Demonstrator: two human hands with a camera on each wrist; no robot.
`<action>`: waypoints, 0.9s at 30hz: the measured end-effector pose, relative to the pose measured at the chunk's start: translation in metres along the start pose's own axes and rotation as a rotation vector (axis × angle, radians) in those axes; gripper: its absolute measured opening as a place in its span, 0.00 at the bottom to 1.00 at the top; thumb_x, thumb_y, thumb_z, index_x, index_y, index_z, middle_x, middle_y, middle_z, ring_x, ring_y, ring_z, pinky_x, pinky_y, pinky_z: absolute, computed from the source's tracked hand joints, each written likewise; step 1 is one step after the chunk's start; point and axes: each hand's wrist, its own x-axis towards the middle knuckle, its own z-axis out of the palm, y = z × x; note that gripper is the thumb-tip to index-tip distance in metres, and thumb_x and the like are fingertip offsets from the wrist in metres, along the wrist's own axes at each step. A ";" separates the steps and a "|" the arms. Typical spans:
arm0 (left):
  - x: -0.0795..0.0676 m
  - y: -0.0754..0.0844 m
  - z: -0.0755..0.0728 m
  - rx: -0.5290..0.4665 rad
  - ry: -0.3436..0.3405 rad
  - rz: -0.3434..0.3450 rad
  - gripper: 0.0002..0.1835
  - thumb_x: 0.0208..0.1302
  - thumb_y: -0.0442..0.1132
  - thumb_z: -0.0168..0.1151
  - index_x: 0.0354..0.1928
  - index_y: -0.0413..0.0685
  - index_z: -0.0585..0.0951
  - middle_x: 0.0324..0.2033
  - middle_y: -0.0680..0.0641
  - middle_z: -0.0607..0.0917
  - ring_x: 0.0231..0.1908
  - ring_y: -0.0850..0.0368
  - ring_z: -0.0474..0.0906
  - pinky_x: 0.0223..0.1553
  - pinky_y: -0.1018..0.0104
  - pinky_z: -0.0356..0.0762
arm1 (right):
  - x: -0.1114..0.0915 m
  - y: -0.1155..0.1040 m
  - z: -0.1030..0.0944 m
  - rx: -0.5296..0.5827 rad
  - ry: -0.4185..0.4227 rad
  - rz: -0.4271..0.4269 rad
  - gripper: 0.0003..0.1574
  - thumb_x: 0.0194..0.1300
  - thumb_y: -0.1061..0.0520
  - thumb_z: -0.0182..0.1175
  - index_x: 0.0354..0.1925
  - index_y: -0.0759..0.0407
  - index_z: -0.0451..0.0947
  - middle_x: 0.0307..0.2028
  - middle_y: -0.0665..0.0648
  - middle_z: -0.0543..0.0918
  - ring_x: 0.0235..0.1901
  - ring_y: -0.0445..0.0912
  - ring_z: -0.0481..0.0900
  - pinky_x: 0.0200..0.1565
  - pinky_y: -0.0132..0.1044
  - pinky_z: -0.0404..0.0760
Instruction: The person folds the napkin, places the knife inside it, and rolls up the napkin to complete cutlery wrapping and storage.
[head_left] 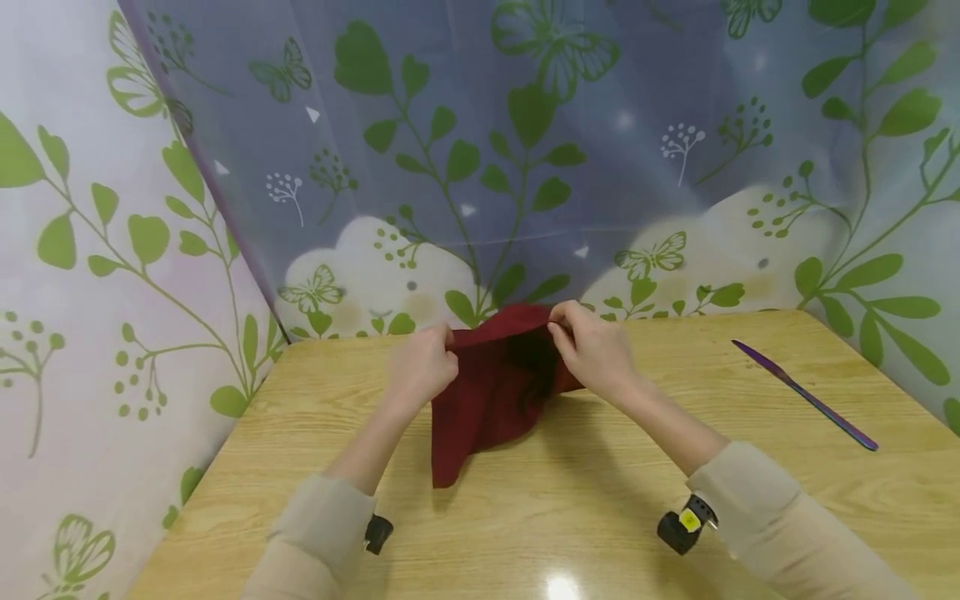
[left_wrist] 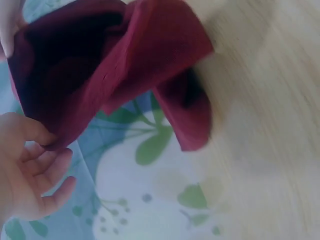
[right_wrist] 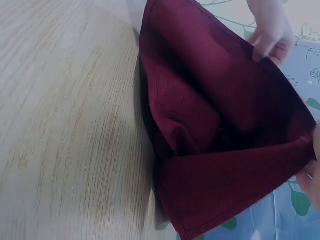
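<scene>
A dark red cloth napkin [head_left: 480,408] hangs in loose folds between the two hands over the wooden table, a pointed corner drooping at its left. The left hand [head_left: 423,367] pinches its upper edge on the left side. On the right, the right hand [head_left: 592,343] pinches the same edge between thumb and fingers. In the left wrist view the left hand [left_wrist: 32,170] holds the napkin [left_wrist: 165,45] with thumb and forefinger while its other fingers stay loosely bent. The right wrist view shows the napkin [right_wrist: 200,95] sagging open like a pouch, its inner folds in shadow.
An iridescent purple-blue table knife [head_left: 802,392] lies on the right of the wooden table [head_left: 247,483]. Behind the table hangs a backdrop [head_left: 420,167] printed with leaves and butterflies, with a pale panel [head_left: 90,292] along the left. A small black camera sits at each wrist.
</scene>
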 end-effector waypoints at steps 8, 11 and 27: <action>-0.003 -0.040 0.002 0.122 0.164 -0.002 0.05 0.48 0.28 0.52 0.25 0.40 0.78 0.19 0.44 0.80 0.17 0.48 0.74 0.16 0.58 0.68 | -0.014 0.000 0.005 -0.067 -0.352 0.010 0.11 0.54 0.62 0.65 0.37 0.59 0.77 0.31 0.54 0.81 0.29 0.47 0.79 0.29 0.40 0.75; -0.003 -0.051 0.000 0.117 0.116 -0.063 0.07 0.49 0.28 0.50 0.26 0.40 0.78 0.19 0.44 0.80 0.17 0.49 0.74 0.16 0.58 0.68 | -0.021 0.003 0.008 -0.092 -0.437 0.031 0.10 0.52 0.62 0.66 0.36 0.59 0.78 0.31 0.53 0.80 0.30 0.48 0.79 0.30 0.41 0.75; -0.007 -0.085 -0.003 0.302 0.060 -0.120 0.08 0.45 0.27 0.51 0.15 0.45 0.69 0.11 0.48 0.68 0.15 0.50 0.67 0.17 0.57 0.65 | -0.021 0.046 -0.010 -0.056 -0.369 0.298 0.09 0.62 0.64 0.52 0.39 0.66 0.77 0.34 0.63 0.81 0.28 0.52 0.78 0.29 0.44 0.74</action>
